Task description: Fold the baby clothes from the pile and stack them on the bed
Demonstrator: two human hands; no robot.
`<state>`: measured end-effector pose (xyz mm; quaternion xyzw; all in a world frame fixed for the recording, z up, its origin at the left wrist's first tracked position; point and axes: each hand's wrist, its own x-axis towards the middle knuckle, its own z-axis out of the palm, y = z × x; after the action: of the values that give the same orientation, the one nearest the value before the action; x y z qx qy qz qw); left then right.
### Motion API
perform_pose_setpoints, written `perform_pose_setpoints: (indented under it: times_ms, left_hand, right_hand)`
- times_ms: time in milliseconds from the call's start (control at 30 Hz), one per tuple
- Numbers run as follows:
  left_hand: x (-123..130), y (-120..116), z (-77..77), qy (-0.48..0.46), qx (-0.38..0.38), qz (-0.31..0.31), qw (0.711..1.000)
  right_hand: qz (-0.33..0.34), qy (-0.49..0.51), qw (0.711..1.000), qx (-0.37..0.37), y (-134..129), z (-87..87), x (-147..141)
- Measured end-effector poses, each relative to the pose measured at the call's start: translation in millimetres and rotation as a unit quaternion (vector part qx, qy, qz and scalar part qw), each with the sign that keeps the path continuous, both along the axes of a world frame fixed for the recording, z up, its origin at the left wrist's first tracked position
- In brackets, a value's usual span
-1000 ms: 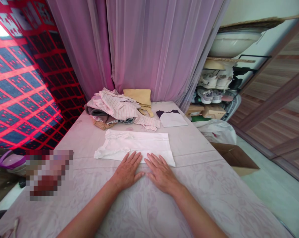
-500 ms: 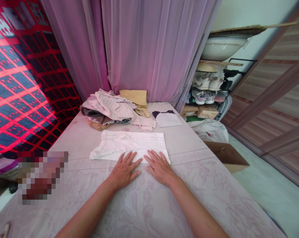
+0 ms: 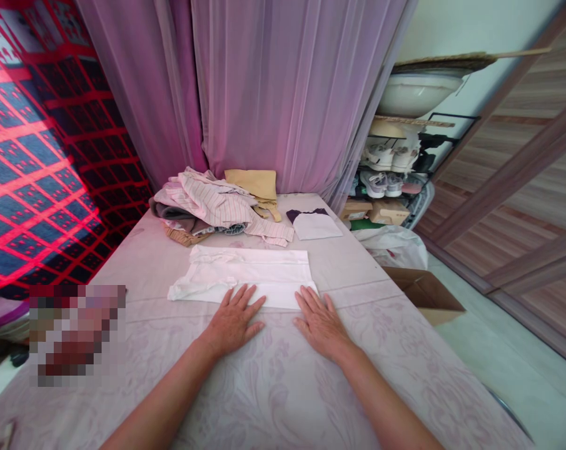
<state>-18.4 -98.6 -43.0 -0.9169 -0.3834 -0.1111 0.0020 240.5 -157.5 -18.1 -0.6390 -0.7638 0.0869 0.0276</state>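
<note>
We have one white garment [image 3: 245,278] laid flat, with a heap of clothes [image 3: 202,203] behind it.
It lies folded into a band on the cloth-covered bench [image 3: 283,400], with our left hand [image 3: 233,325] and right hand [image 3: 323,325] flat at its near edge, fingers spread and pinching nothing. Beyond it, a small white shirt with dark trim [image 3: 314,225] lies smoothed out, while striped fabric and a tan cloth [image 3: 249,184] remain bunched at the far end. Off the bench's right side, an open cardboard box [image 3: 426,297] sits by a white plastic bag [image 3: 390,247]; we cannot see what either holds. Further back, pale sneakers [image 3: 381,156] stand above two small cartons [image 3: 388,212].
</note>
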Motion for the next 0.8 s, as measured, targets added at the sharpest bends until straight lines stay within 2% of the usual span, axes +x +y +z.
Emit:
perform_pose_setpoints:
  times_ms: [100,200,333,433,567,667,800]
  left_hand:
    - [2.0,-0.4,6.3,0.015,-0.018,0.007,1.0]
    - [7.5,-0.7,12.5,0.029,-0.022,0.014,0.999]
    - [15.7,0.0,15.3,0.021,-0.001,0.018,1.0]
    - [16.7,6.0,23.2,0.017,-0.03,0.019,0.999]
    - [12.3,33.6,52.5,0.019,-0.088,0.046,0.995]
    - [8.6,66.0,72.5,0.039,-0.035,0.103,0.993]
    - [6.2,102.8,76.2,0.093,0.02,0.124,0.988]
  right_hand:
    - [-0.023,-0.004,1.0,-0.004,-0.4,5.8,6.8]
    - [-0.029,-0.002,1.0,0.006,4.2,11.4,-3.8]
    - [0.001,0.017,1.0,0.024,10.9,11.7,-19.6]
    - [0.013,0.038,0.999,0.018,18.8,12.8,-14.6]
    - [-0.055,0.042,0.996,0.06,46.3,24.0,11.3]
    - [-0.128,0.015,0.989,0.073,75.5,31.0,29.7]
    - [-0.143,-0.018,0.987,0.071,107.4,28.7,40.0]
